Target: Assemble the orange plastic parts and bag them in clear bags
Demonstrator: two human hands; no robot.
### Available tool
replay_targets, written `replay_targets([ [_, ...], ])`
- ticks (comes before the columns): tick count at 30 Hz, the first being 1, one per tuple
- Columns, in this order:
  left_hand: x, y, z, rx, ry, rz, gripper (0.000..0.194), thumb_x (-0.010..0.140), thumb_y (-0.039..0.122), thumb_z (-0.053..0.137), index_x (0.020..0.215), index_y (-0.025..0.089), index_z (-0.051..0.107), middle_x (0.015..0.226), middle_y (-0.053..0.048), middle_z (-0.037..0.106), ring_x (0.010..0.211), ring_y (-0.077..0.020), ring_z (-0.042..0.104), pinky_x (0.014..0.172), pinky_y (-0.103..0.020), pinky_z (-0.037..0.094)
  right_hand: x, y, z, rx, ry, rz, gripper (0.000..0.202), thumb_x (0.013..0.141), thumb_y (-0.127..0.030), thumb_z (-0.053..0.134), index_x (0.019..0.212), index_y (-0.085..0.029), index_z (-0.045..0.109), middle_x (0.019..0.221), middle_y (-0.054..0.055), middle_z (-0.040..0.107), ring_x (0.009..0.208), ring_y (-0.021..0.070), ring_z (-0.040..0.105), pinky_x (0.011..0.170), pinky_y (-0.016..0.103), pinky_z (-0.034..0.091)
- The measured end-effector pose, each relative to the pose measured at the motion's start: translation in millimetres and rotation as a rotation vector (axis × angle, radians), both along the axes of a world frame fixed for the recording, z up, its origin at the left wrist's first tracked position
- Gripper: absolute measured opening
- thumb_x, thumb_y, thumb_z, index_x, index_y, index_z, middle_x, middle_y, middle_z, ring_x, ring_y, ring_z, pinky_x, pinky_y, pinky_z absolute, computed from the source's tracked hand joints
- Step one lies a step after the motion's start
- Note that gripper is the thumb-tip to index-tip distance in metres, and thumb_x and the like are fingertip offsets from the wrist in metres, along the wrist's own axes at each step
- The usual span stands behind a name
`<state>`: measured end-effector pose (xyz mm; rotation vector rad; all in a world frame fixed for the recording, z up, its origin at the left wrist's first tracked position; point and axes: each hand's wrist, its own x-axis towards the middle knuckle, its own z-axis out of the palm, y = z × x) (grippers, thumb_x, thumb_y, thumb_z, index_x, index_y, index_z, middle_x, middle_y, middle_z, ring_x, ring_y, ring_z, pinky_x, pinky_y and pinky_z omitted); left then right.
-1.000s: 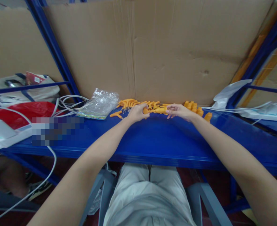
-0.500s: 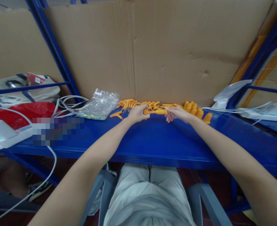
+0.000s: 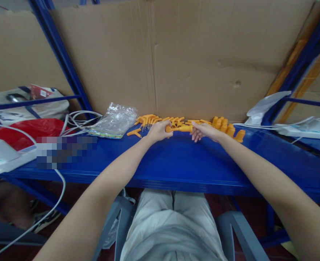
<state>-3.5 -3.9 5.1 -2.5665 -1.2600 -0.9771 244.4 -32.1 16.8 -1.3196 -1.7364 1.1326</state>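
The left hand (image 3: 159, 131) has its fingers closed around the rounded left end of an orange piece (image 3: 185, 128), which lies almost level between the two hands, over the far part of the blue tabletop (image 3: 181, 159). The right hand (image 3: 204, 131) is at the other end of this piece — its thumb and forefinger seem to touch there, the other fingers are half bent, and I cannot tell if they grip it firmly. Behind the left hand there is a heap of orange handles (image 3: 149, 119), close to the cardboard (image 3: 192, 61), and one separate handle (image 3: 134, 132) lies to the left of this hand. Near the right wrist, upright orange pieces (image 3: 223, 125) stand together in a group. Further to the left a clear plastic bag (image 3: 116, 119) rests on the tabletop, beside white cables (image 3: 80, 117) — and well apart from the hands lies a red bag (image 3: 37, 130).
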Motion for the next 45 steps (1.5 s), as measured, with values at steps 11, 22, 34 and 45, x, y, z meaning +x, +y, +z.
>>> replay_targets([
  [11,-0.3,2.2,-0.4,-0.011,-0.025,0.008,0.029,0.074,0.028,0.065,0.102,0.018,0.064,0.078,-0.002,0.066,0.073,-0.0185,0.063,0.068,-0.027,0.045,6.4,4.1,-1.3,0.191,0.076,0.03,0.035,0.071,-0.026,0.08,0.103,-0.018,0.066,0.088,0.005,0.073,0.068,0.0136,0.069,0.061,0.024,0.056],
  [22,-3.1,11.7,-6.9,-0.02,-0.084,-0.017,0.03,0.083,0.025,0.056,0.113,0.019,0.059,0.091,-0.005,0.072,0.083,-0.0199,0.068,0.076,-0.03,0.051,56.1,35.9,1.2,0.616,-0.261,-0.667,0.045,0.08,-0.039,0.067,0.115,-0.012,0.062,0.106,0.015,0.07,0.095,0.0258,0.067,0.083,0.039,0.053],
  [34,-2.4,12.0,-6.8,-0.04,0.009,-0.026,0.028,0.084,0.021,0.055,0.11,0.017,0.064,0.095,-0.006,0.074,0.086,-0.0209,0.069,0.08,-0.032,0.052,41.2,24.3,-4.5,0.415,-0.84,-0.835,0.045,0.092,-0.046,0.053,0.118,-0.011,0.063,0.11,0.025,0.069,0.106,0.0362,0.065,0.084,0.046,0.049],
  [45,-2.1,10.6,-5.8,-0.056,0.014,-0.029,0.026,0.084,0.019,0.056,0.108,0.018,0.066,0.096,-0.007,0.074,0.086,-0.0208,0.069,0.081,-0.032,0.052,36.9,19.1,-10.1,0.361,-1.01,-0.749,0.051,0.095,-0.046,0.044,0.115,-0.003,0.062,0.111,0.03,0.066,0.109,0.0399,0.062,0.084,0.047,0.049],
])
